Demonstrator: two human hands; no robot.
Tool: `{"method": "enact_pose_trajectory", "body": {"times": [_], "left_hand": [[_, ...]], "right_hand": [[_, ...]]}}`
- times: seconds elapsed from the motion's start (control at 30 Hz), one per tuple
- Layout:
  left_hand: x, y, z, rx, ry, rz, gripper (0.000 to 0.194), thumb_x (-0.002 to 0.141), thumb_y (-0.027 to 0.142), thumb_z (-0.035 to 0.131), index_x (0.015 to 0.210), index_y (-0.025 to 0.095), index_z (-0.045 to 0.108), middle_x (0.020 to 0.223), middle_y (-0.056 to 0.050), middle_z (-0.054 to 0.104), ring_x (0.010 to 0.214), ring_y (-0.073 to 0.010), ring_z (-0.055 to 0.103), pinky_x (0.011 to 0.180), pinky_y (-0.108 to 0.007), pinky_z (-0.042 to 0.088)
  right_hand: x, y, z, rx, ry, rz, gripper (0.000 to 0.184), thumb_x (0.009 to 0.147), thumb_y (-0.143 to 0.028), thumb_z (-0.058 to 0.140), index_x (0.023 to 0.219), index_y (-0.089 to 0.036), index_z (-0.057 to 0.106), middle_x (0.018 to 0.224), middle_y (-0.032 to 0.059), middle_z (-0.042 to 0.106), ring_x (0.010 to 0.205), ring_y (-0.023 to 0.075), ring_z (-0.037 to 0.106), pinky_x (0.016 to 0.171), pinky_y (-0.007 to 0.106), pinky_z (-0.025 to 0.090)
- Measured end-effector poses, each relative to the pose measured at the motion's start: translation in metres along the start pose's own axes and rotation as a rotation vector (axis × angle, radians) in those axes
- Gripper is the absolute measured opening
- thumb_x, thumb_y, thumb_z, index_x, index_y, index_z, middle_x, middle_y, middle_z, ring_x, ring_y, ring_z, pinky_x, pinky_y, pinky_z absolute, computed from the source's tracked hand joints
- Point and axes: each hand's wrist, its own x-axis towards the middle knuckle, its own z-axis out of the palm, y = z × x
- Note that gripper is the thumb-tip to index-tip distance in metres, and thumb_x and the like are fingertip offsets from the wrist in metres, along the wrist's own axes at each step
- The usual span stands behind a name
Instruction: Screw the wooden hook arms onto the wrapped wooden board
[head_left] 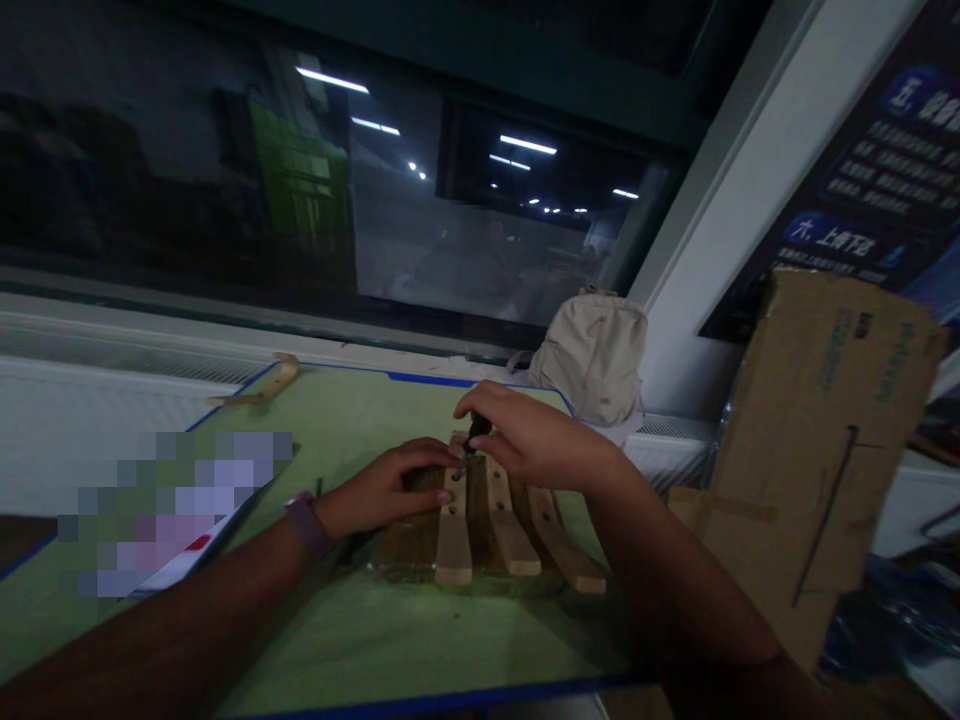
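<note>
My right hand (pixel 517 435) grips a small screwdriver with a dark handle (pixel 478 430), its shaft pointing down at a hole in the leftmost wooden piece (pixel 454 545). With fingers and thumb closed about that same piece, my left hand (pixel 390 488) holds it from the left side. A second wooden piece (pixel 516 540) and a third wooden piece (pixel 570 558) lie alongside to the right, each with dark holes. All three rest across a brownish block (pixel 409 540) that looks wrapped in clear film or tape. The screwdriver tip is too small to make out clearly.
The green table mat (pixel 337 640) has a blue edge. Another curved wooden piece (pixel 274 383) lies at its far left corner, and a blurred-out flat item (pixel 180 520) at left. Behind stand a beige backpack (pixel 592 350) and a window; a cardboard box (pixel 817 420) is at right.
</note>
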Motion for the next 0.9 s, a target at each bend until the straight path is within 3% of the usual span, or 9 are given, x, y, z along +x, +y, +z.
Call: {"method": "enact_pose_trajectory", "body": {"times": [0.07,0.17,0.27,0.37,0.5,0.6,0.67,0.8,0.9], "left_hand": [[0.000,0.000,0.000,-0.006,0.006,-0.003,0.036,0.084,0.037,0.068,0.116,0.020,0.065,0.125,-0.009,0.064,0.119,-0.0219,0.058,0.108,-0.039,0.042],[0.000,0.001,0.000,0.004,0.018,-0.010,0.036,0.084,0.037,0.068,0.116,0.020,0.066,0.124,-0.010,0.064,0.120,-0.0232,0.057,0.108,-0.041,0.042],[0.001,0.003,0.000,0.020,0.001,0.011,0.035,0.085,0.036,0.067,0.116,0.019,0.066,0.123,-0.010,0.064,0.118,-0.0231,0.058,0.107,-0.041,0.042],[0.002,0.005,-0.001,0.022,-0.018,0.035,0.034,0.085,0.035,0.067,0.116,0.019,0.066,0.123,-0.010,0.064,0.117,-0.0224,0.059,0.106,-0.039,0.043],[0.002,0.003,-0.002,-0.004,-0.023,0.040,0.035,0.085,0.033,0.068,0.117,0.021,0.065,0.123,-0.009,0.064,0.117,-0.0219,0.059,0.105,-0.038,0.043],[0.001,0.002,-0.002,-0.009,-0.028,0.046,0.035,0.086,0.033,0.067,0.118,0.021,0.064,0.120,-0.009,0.064,0.115,-0.0213,0.060,0.103,-0.037,0.044],[0.001,0.002,-0.002,-0.007,-0.027,0.045,0.034,0.086,0.033,0.066,0.118,0.021,0.064,0.120,-0.009,0.064,0.115,-0.0214,0.059,0.104,-0.038,0.043],[0.002,0.002,-0.001,-0.001,-0.015,0.064,0.034,0.086,0.033,0.066,0.118,0.020,0.064,0.123,-0.010,0.063,0.119,-0.0225,0.057,0.106,-0.041,0.041],[0.003,0.002,-0.001,-0.005,-0.018,0.079,0.034,0.086,0.033,0.066,0.117,0.019,0.064,0.122,-0.011,0.064,0.118,-0.0221,0.058,0.105,-0.040,0.041]], "right_hand": [[0.000,0.000,0.000,0.075,0.000,-0.059,0.020,0.088,-0.012,0.054,0.106,-0.015,0.062,0.105,0.0086,0.066,0.096,0.0166,0.058,0.080,0.026,0.039],[0.005,0.000,0.004,0.043,0.056,0.043,0.008,0.086,-0.024,0.061,0.087,-0.018,0.064,0.080,0.0014,0.066,0.072,0.0134,0.056,0.064,0.024,0.034],[0.008,-0.001,0.006,-0.145,0.094,0.232,0.029,0.089,-0.040,0.056,0.071,-0.018,0.061,0.063,0.0011,0.059,0.059,0.0133,0.047,0.056,0.027,0.022],[0.006,0.000,0.004,-0.216,0.088,0.297,0.041,0.094,-0.047,0.044,0.070,-0.018,0.060,0.064,0.0037,0.058,0.060,0.0152,0.047,0.056,0.029,0.022],[-0.001,0.005,-0.002,0.097,0.017,0.027,0.022,0.089,-0.035,0.058,0.100,-0.017,0.055,0.097,0.0073,0.062,0.082,0.0161,0.054,0.069,0.026,0.039],[0.000,0.009,-0.001,0.249,-0.016,-0.113,0.013,0.085,-0.017,0.059,0.097,-0.017,0.054,0.098,0.0059,0.061,0.086,0.0142,0.055,0.074,0.025,0.042],[0.003,0.011,0.002,0.215,0.022,-0.044,0.006,0.085,-0.020,0.061,0.087,-0.017,0.056,0.085,0.0023,0.061,0.077,0.0130,0.055,0.069,0.024,0.039],[0.006,0.011,0.003,-0.119,0.062,0.247,0.029,0.088,-0.042,0.061,0.072,-0.018,0.056,0.064,-0.0002,0.055,0.061,0.0134,0.047,0.058,0.026,0.027],[0.001,0.005,-0.002,-0.116,-0.016,0.218,0.025,0.093,-0.040,0.052,0.082,-0.018,0.057,0.070,0.0016,0.057,0.064,0.0147,0.048,0.060,0.027,0.030]]}}
